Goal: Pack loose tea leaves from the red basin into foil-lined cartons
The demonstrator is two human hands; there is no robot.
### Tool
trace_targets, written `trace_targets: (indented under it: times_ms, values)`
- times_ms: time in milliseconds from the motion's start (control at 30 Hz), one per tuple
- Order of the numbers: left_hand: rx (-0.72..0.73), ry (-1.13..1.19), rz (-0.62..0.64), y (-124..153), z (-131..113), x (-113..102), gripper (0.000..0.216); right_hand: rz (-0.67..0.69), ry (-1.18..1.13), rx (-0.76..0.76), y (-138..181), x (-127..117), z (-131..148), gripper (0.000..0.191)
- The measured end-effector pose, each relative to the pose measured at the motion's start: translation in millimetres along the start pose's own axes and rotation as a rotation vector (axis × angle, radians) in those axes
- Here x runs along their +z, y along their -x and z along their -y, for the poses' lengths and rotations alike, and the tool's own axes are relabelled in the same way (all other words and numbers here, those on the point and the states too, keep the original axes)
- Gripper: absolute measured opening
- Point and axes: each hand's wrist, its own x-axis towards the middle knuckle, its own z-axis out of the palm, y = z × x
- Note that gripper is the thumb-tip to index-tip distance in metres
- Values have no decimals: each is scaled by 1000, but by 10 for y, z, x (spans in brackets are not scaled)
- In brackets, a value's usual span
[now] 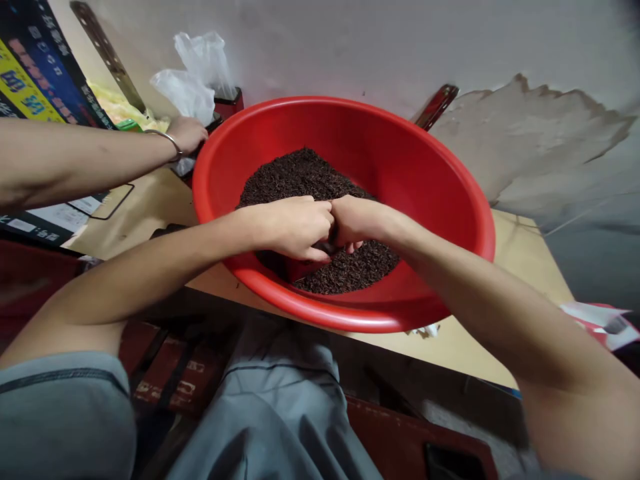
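Observation:
A large red plastic basin point(425, 160) holds a heap of dark, dry, loose bits that look like tea leaves point(305, 170). My left hand point(297, 227) is curled over the heap, thumb towards me. Its fingers close on a dark red, box-like thing point(300, 269), mostly hidden beneath the hand. Touching it from the other side is my right hand point(357, 220), bent down with its fingers curled inward. What lies within the right fingers is hidden.
Another person's hand point(187, 137), with a bangle, reaches in beside the basin's left rim. Clear plastic bags point(193, 80) and printed boxes point(40, 73) stand at the back left. The basin rests on a pale tabletop point(530, 267) against a wall with peeling paint point(530, 127).

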Motion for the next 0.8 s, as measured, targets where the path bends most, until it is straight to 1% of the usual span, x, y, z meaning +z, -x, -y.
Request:
trace_targets:
  times_ms: [67,167,267,367,433,500,600,633,667,700,733,767,800]
  values:
    - [47,-62,44,24,-59,-21,33,7,-4,0,2,-14,12,18]
    - [47,-73,59,47,-118,-16,34,16,-50,-15,-8,-10,-69,27]
    - [46,-49,54,47,-128,23,33,21,-229,-76,-7,3,-245,37]
    - [49,-42,64,24,-117,66,37,75,-377,-158,12,5,-398,38]
    - [46,-34,70,8,-100,87,38,81,-375,-163,5,14,-435,39]
    - [50,-19,61,23,-77,88,38,57,-345,-130,-19,31,-410,44]
    - [110,43,14,191,-69,34,33,47,-265,-53,-36,40,-267,47]
    - [116,70,-39,301,-84,9,32,48,-208,-24,-24,31,-198,44]
    - [88,91,-123,438,-105,-9,30,43,-133,-4,-4,16,-125,38]
    - [8,95,-254,599,-127,-9,30,33,-44,3,21,-3,-53,31]
    - [-156,71,-433,777,-145,17,28,17,48,1,48,-26,13,22]
    - [-385,11,-651,963,-148,78,26,-3,129,-7,72,-47,67,16]
    - [-657,-83,-895,1149,-130,176,28,-19,187,-15,91,-65,107,11]
